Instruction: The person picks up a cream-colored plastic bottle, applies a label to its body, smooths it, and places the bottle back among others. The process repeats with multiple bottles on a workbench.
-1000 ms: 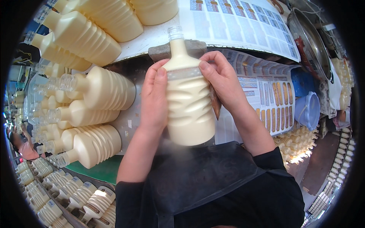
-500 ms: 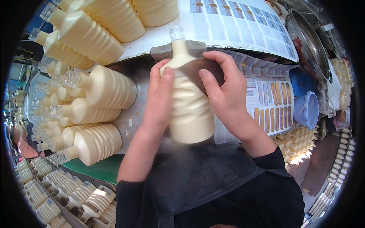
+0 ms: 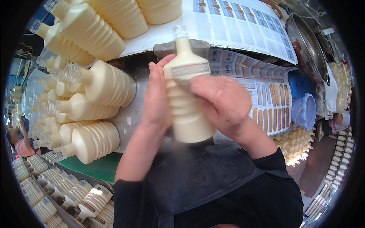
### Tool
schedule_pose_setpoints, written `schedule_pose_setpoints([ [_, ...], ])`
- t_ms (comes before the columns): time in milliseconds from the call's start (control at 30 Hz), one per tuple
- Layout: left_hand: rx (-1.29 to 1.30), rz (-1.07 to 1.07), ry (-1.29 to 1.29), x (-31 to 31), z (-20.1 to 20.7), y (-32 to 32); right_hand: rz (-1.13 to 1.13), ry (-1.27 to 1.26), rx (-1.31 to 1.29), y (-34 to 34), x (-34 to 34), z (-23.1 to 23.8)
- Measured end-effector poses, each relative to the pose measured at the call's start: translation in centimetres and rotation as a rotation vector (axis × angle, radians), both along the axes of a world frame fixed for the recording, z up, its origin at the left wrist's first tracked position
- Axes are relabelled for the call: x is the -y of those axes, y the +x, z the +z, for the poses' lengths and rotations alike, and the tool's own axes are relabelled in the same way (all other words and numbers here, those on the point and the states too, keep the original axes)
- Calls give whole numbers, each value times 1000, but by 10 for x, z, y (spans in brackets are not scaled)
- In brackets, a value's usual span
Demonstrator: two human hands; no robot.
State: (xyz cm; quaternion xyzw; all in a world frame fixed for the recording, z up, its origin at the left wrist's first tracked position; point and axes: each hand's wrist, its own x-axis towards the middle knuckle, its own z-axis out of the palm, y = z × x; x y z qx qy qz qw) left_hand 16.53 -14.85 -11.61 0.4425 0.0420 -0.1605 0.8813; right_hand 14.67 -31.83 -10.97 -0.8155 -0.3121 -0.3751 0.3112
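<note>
Your left hand [image 3: 155, 100], loosely spread, lies along the left side of the cream bottle [image 3: 194, 130] at centre, neck pointing far. Your right hand [image 3: 228, 100] grips a dark flat tool [image 3: 184, 85] over the body, just below the label strip [image 3: 191, 69]. At left, the piled bottles [image 3: 109, 84] show no strip on visible faces. At centre, the strip is placed; full adhesion cannot be told. At right, the label sheet [image 3: 257, 100] bears unused strips.

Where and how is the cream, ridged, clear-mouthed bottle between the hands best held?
On this cream bottle, probably the slim neck, from above: it narrows beyond broad shoulders, uncovered, while the left hand lines the left side and the right hand covers part of the front.
</note>
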Motion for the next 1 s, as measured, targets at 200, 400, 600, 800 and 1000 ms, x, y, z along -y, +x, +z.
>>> schedule_pose_setpoints([
  [200,11,-3,-47,0,-1,-1,-15,-230,-2,-1,-21,34],
  [400,10,-28,-102,-2,-4,-3,-49,-356,-111,-8,-34,40],
  [600,19,-17,-61,-1,-5,-3,-135,543,-554,24,-25,41],
  [800,59,-8,326,-2,-13,2,-26,424,-485,48,-29,10],
  [1000,132,11,264,-6,-24,5,-200,472,-463,49,2,-24],
])
